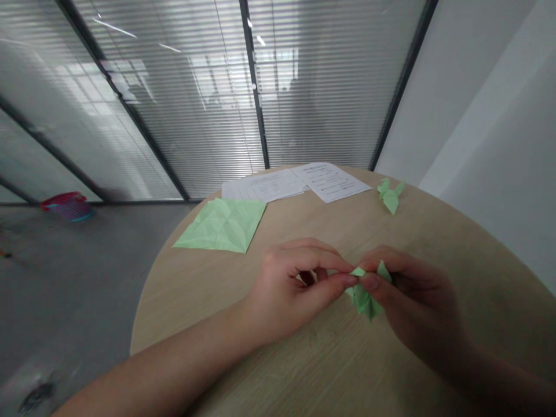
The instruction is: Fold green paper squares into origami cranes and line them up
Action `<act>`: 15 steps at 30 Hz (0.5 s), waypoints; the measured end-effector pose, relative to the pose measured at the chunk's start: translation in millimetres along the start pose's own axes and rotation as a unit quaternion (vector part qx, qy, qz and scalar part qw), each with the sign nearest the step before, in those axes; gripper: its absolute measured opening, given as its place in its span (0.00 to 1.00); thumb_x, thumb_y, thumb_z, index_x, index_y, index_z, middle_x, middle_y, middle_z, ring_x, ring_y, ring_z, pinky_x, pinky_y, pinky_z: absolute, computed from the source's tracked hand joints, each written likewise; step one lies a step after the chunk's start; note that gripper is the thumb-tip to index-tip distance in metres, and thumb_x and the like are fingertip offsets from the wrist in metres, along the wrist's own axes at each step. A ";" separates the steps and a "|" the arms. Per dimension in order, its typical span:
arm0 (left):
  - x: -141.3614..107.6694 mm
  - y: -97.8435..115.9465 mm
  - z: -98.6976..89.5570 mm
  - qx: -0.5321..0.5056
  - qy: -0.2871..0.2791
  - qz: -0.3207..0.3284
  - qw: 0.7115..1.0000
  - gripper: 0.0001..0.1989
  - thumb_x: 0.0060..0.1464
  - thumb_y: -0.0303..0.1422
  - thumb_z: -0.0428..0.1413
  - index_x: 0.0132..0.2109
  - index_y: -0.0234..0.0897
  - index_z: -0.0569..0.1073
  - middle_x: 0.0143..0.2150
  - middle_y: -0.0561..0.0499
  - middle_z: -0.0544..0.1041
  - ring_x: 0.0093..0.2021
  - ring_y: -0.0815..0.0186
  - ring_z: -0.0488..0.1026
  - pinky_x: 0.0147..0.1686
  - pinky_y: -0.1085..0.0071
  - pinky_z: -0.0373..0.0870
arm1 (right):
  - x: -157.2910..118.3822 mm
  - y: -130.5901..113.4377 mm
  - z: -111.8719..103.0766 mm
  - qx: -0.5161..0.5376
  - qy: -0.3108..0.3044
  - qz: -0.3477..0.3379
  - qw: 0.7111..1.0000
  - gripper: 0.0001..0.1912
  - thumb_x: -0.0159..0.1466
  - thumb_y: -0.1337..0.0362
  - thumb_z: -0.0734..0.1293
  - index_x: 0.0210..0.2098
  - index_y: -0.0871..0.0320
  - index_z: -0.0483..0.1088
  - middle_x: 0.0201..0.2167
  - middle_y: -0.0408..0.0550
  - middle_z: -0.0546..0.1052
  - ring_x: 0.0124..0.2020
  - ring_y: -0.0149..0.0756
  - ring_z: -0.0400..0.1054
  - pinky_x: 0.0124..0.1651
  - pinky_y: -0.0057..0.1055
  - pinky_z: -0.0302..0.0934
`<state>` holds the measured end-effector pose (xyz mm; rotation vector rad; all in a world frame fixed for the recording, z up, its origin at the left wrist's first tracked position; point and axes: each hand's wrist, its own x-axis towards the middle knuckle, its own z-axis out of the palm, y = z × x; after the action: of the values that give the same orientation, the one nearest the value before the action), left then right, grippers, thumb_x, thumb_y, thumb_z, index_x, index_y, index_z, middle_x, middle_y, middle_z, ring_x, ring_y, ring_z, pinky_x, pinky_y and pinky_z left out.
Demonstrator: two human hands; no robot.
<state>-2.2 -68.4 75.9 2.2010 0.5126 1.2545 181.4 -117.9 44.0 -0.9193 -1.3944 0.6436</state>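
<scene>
A small piece of folded green paper point(364, 301) is held between my two hands above the round table. My left hand point(299, 284) pinches its left edge between thumb and fingertips. From the other side, my right hand point(412, 295) grips it with thumb and forefinger, and a pointed green tip sticks up beside those fingers. The paper's lower folds hang below the fingertips; parts of it are hidden by both hands. Farther back on the right lies a finished-looking green origami figure point(390, 198) with several points, touched by neither hand.
A creased green paper sheet point(223, 226) lies at the table's left edge. Behind it are printed white papers point(332, 182), overlapping. The wooden tabletop point(208, 278) has a curved rim. A red and purple basket point(69, 205) stands on the floor by the glass partition with blinds.
</scene>
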 end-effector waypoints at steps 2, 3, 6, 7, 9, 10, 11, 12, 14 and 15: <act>0.5 0.1 -0.2 0.007 0.006 -0.005 1.000 0.07 0.61 0.34 0.62 0.37 0.35 0.82 0.32 0.47 0.82 0.27 0.71 0.76 0.23 0.78 0.72 | -0.6 1.7 -0.3 -0.006 0.004 -0.002 1.000 0.09 0.64 0.56 0.74 0.31 0.54 0.79 0.25 0.47 0.76 0.26 0.34 0.70 0.25 0.28 0.66; 0.6 0.1 -0.2 0.010 0.007 -0.004 1.000 0.07 0.61 0.34 0.62 0.37 0.35 0.81 0.32 0.47 0.81 0.26 0.71 0.75 0.23 0.78 0.71 | -1.0 2.2 -0.3 -0.008 0.005 -0.003 1.000 0.08 0.64 0.57 0.74 0.31 0.54 0.79 0.25 0.46 0.76 0.25 0.33 0.70 0.25 0.27 0.66; 0.6 0.5 0.1 0.005 0.004 0.001 1.000 0.07 0.61 0.33 0.62 0.36 0.35 0.81 0.32 0.47 0.81 0.27 0.71 0.75 0.23 0.78 0.70 | -2.7 1.9 0.3 -0.007 0.001 0.000 1.000 0.08 0.65 0.58 0.73 0.31 0.54 0.78 0.25 0.46 0.75 0.25 0.33 0.69 0.24 0.27 0.65; 0.4 0.7 0.5 -0.001 0.003 0.000 1.000 0.07 0.61 0.33 0.62 0.36 0.35 0.80 0.32 0.47 0.81 0.27 0.71 0.75 0.23 0.78 0.70 | -3.2 1.4 0.6 -0.003 0.000 0.001 1.000 0.08 0.65 0.58 0.73 0.31 0.54 0.78 0.25 0.45 0.75 0.24 0.33 0.68 0.24 0.27 0.64; -0.1 1.1 1.4 -0.014 0.002 -0.004 1.000 0.07 0.61 0.33 0.62 0.35 0.35 0.80 0.33 0.47 0.81 0.27 0.71 0.75 0.23 0.78 0.70 | -4.1 0.3 0.8 0.006 -0.004 0.000 1.000 0.08 0.65 0.58 0.73 0.32 0.53 0.77 0.24 0.45 0.75 0.24 0.32 0.68 0.24 0.27 0.63; -0.4 1.2 2.0 -0.020 0.002 -0.007 1.000 0.07 0.61 0.32 0.62 0.35 0.35 0.80 0.33 0.47 0.81 0.27 0.71 0.75 0.23 0.78 0.70 | -4.3 -0.2 0.6 0.009 -0.006 -0.002 1.000 0.07 0.65 0.59 0.73 0.32 0.53 0.77 0.24 0.45 0.75 0.24 0.32 0.68 0.24 0.27 0.63; -0.8 1.1 2.6 -0.025 0.000 -0.010 1.000 0.06 0.60 0.32 0.63 0.35 0.35 0.80 0.32 0.47 0.81 0.27 0.71 0.75 0.23 0.78 0.70 | -4.4 -0.6 0.4 0.011 -0.008 -0.004 1.000 0.07 0.66 0.59 0.72 0.32 0.53 0.77 0.24 0.45 0.74 0.24 0.32 0.68 0.24 0.27 0.63; -1.1 1.0 3.2 -0.031 -0.001 -0.015 0.999 0.06 0.60 0.32 0.63 0.34 0.35 0.80 0.32 0.47 0.81 0.27 0.71 0.75 0.23 0.78 0.70 | -4.3 -0.9 0.0 0.010 -0.011 -0.005 1.000 0.07 0.66 0.60 0.72 0.32 0.53 0.76 0.24 0.45 0.74 0.24 0.32 0.68 0.24 0.27 0.63; -1.7 0.5 4.3 -0.040 -0.003 -0.029 0.999 0.07 0.60 0.33 0.63 0.34 0.35 0.80 0.32 0.47 0.81 0.26 0.71 0.75 0.22 0.78 0.70 | -3.9 -1.4 -0.9 0.005 -0.014 -0.001 1.000 0.07 0.66 0.60 0.72 0.31 0.54 0.76 0.24 0.45 0.74 0.24 0.33 0.68 0.24 0.27 0.64; -1.9 0.1 4.8 -0.043 -0.005 -0.037 0.998 0.08 0.60 0.33 0.63 0.34 0.35 0.80 0.31 0.47 0.81 0.26 0.71 0.75 0.22 0.78 0.69 | -3.8 -1.4 -1.3 0.003 -0.013 0.003 1.000 0.07 0.66 0.60 0.72 0.31 0.54 0.76 0.24 0.45 0.74 0.24 0.33 0.67 0.24 0.27 0.64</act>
<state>1.1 -70.9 72.7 2.0958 0.5218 1.2043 182.1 -122.0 43.2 -0.9142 -1.4134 0.6658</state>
